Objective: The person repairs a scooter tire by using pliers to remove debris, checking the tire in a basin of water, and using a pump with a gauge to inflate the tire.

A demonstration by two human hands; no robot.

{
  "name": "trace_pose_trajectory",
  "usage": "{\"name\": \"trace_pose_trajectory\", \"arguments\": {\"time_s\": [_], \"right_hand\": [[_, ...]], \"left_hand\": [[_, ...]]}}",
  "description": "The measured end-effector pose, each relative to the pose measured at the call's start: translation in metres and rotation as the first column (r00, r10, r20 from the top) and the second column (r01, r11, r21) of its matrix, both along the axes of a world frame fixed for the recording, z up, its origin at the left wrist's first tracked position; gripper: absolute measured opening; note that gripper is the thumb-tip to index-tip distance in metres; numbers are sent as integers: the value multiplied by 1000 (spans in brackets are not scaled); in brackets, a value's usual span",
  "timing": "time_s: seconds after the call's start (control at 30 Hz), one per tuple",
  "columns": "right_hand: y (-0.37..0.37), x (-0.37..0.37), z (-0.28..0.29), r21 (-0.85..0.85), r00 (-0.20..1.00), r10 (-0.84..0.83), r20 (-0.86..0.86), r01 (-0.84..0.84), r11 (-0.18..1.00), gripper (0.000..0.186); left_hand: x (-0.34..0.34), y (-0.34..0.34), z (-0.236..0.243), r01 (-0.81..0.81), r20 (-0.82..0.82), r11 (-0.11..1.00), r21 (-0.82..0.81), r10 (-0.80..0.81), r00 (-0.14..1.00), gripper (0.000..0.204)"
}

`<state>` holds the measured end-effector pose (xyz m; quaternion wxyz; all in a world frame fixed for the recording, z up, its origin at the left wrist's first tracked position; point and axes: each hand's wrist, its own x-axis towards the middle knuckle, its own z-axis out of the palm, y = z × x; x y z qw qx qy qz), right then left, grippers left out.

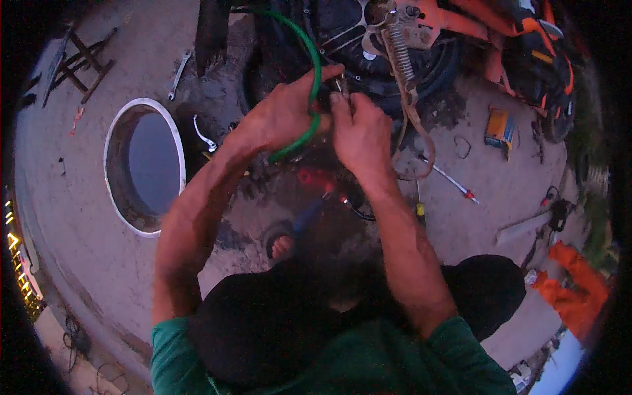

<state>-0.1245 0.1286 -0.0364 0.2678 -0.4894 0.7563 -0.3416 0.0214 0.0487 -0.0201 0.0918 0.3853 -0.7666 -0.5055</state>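
Watching from my remote seat through the head camera. Small metal part (pixel 340 85) sits between the two hands, just beyond the right thumb and close under the left forefinger. Right hand (pixel 362 131): fingers curled, thumb and forefinger pinched on that part. Left hand (pixel 283 115): forefinger stretched right, other fingers bent under; I cannot tell what its grip encloses. Green hose (pixel 312 52) runs from the far side, looping across the left hand's fingers, its near end beside the wrist.

Far side, just past the hands: black motorcycle wheel (pixel 342 49), with a coil spring (pixel 399 52) to its right.

To the left: wrench (pixel 178 76), silver lever (pixel 204 135), white-rimmed basin (pixel 110 164) of dark liquid. To the right: screwdriver (pixel 420 209) with yellow handle, orange cloth (pixel 574 283).

Writing: yellow-and-blue box (pixel 499 126), far right, any print too small for me. Lit yellow shapes (pixel 18 257) at the left rim, too smeared to read.
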Motion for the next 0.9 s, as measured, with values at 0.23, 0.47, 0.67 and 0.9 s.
{"name": "trace_pose_trajectory", "arguments": {"time_s": [0.23, 0.47, 0.67, 0.9], "right_hand": [[5, -2, -5, -103, 978, -205, 37, 208, 973, 35], [11, 4, -13, -101, 978, -204, 51, 208, 973, 29], [10, 6, -24, -130, 963, -240, 126, 256, 958, 24], [7, 6, -27, -187, 954, -218, 206, 257, 948, 27]], "left_hand": [[-9, 3, 12, -4, -17, 999, -38, 3, 1000, 79], [-5, 4, 1, -27, -27, 999, -38, 26, 999, 77], [-6, 2, -1, -7, 2, 1000, 17, 7, 1000, 74], [-5, 6, -8, -69, 21, 996, 52, 68, 997, 71]]}}
